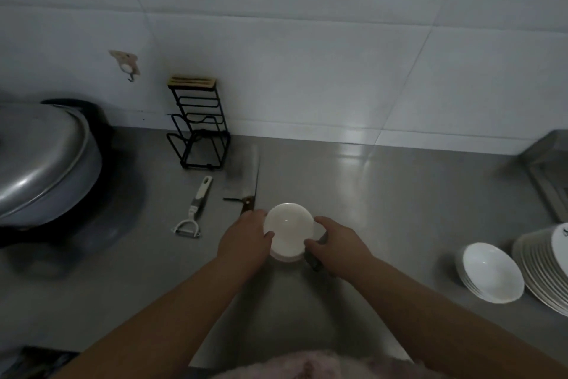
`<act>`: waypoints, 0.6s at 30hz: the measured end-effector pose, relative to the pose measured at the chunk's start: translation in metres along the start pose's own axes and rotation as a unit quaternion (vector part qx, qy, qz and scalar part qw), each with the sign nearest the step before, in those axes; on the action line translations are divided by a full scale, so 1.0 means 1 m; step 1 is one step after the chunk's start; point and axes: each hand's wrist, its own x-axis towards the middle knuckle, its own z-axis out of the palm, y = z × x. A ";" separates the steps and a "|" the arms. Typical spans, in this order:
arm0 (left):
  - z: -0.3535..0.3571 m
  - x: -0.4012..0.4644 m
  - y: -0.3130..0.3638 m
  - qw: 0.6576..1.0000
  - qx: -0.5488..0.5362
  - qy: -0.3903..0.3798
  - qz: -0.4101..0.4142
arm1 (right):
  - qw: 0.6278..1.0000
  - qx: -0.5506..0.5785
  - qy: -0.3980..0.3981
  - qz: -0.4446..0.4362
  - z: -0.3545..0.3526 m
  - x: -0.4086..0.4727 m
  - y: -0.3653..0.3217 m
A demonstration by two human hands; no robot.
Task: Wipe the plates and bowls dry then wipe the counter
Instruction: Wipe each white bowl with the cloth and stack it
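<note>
Both hands cup a small stack of white bowls [288, 229] on the steel counter [384, 209]: left hand [246, 239] and right hand [333, 245] curl round its sides. More bowls [490, 272] and stacked plates [544, 274] wait far right. No cloth shows; much wiping likely remains, counter included.

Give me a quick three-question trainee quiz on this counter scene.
1. True or false: both hands grip the small stack of bowls.
2. Which lies nearer the wire rack: A, the peeler; B, the pile of plates?
3. Fill in: the cleaver lies between the peeler and the ____.

Key: 1 true: left hand and right hand curl round its sides. 2 A. 3 bowls.
</note>
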 end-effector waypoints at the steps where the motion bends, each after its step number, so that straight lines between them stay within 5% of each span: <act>1: 0.000 0.001 -0.002 1.000 -0.004 0.000 0.005 | 1.000 0.003 0.006 0.003 0.004 0.000 -0.001; 18: 0.016 -0.026 0.023 0.986 -0.123 -0.020 0.112 | 0.984 0.089 0.137 0.065 0.005 -0.051 0.036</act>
